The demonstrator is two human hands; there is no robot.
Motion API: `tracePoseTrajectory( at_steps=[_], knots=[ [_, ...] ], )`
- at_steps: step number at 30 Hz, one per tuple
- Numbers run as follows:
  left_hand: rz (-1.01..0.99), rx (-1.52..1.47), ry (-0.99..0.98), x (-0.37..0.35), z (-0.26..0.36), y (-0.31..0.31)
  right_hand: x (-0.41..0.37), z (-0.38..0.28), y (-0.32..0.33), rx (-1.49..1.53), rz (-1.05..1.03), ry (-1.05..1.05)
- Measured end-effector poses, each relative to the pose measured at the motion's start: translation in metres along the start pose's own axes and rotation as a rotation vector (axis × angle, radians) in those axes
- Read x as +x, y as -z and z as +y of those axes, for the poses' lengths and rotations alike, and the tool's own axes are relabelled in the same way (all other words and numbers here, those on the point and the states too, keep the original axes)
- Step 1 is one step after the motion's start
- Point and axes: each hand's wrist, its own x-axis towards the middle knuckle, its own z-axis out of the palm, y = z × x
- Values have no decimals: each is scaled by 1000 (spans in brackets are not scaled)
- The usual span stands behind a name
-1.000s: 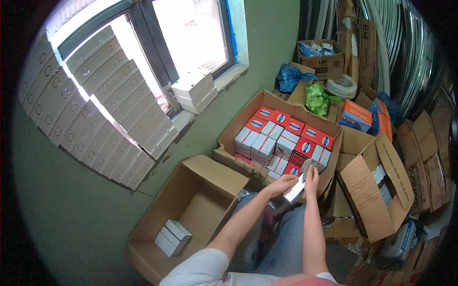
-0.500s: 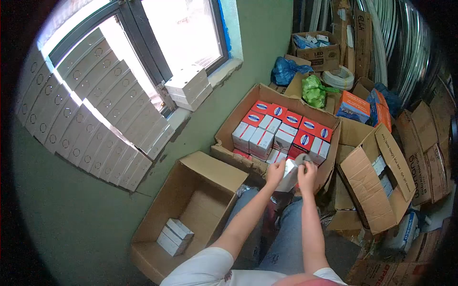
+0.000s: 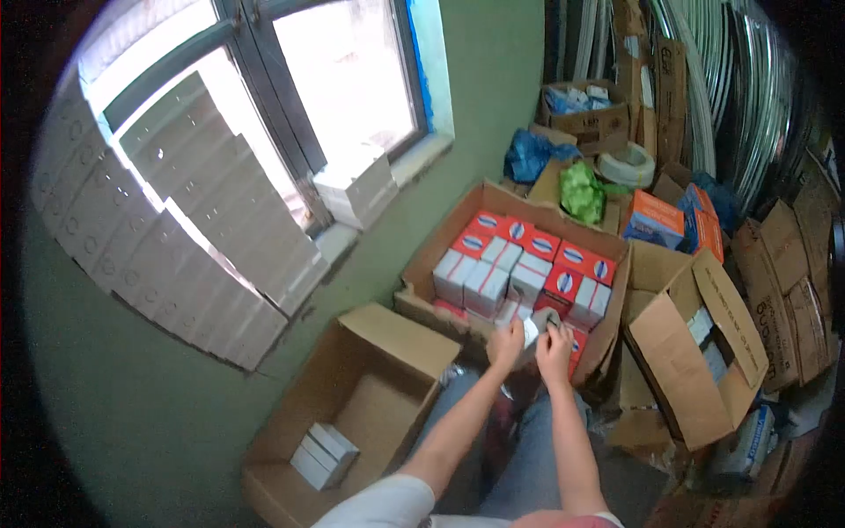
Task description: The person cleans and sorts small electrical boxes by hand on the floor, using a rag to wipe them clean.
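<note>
My left hand (image 3: 505, 345) is closed on a small white box (image 3: 529, 333), held above my knees at the near edge of a large carton (image 3: 422, 295). Close beside it, my right hand (image 3: 554, 350) pinches a grey, ring-shaped roll (image 3: 546, 318) against the box's upper end; blur hides what kind of roll it is. Inside the carton, red-and-white boxes (image 3: 482, 286) stand in rows, several with red tops bearing a blue-and-white oval. An open carton (image 3: 374, 383) to the left holds a few white boxes (image 3: 324, 455) side by side.
White boxes (image 3: 356, 189) are stacked on the window sill. Grey panels with ring marks (image 3: 189, 189) lean against the window and wall. Rightward lie a partly open carton (image 3: 687, 361), orange boxes (image 3: 656, 218), a green bag (image 3: 581, 192) and a white coil (image 3: 627, 165).
The view has shifted slightly and blurred. Both hands have stayed together at the white box, and the grey roll now sits a little lower and further left against it.
</note>
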Motion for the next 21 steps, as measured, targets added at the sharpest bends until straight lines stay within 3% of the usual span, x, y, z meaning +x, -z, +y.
tracePoseTrajectory(
  at_steps=[4,8,9,13,16,19,21],
  knots=[
    [-112,-154,25,-11,6,21,-6,26,-3,-215,34,-245],
    [-89,-461,67,1,-12,6,-15,50,-7,46,-80,-461],
    [-71,-574,93,3,-8,3,-8,23,5,136,-137,-606],
    [45,-712,210,3,4,15,-28,60,-29,184,-129,-523],
    [73,-763,317,13,-11,8,-23,26,-13,184,-317,-572],
    [46,-787,368,25,-38,-7,-32,25,-23,-96,-553,-711],
    [30,-879,358,26,-29,-6,-34,25,-33,-128,-543,-752]
  ],
)
